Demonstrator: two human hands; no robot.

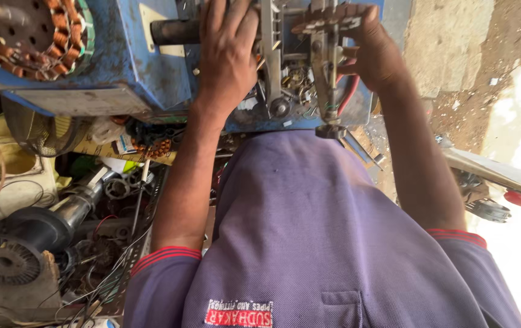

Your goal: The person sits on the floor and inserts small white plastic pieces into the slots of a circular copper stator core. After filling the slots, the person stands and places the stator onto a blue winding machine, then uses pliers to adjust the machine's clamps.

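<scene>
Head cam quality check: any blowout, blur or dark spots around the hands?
Head view: right edge blown out white by daylight; left hand and right hand on the blue machine evenly lit and fairly sharp; cluttered parts at lower left sit in shade, still readable.

The machine point(151, 67) occupies the top of the view, ahead of the person. The left hand point(229, 54) lies flat on the machine's middle section, just right of a short cylinder point(174, 31). The right hand point(377, 56) sits at the machine's right side, touching a toothed part point(327, 19) mounted at the top of an upright metal bracket point(327, 73). A wound stator point(29, 36) rests on the machine's upper left corner. Below and left of the machine lies a pile of motor parts point(41, 225). Bare ground point(455, 54) extends to the right.
</scene>
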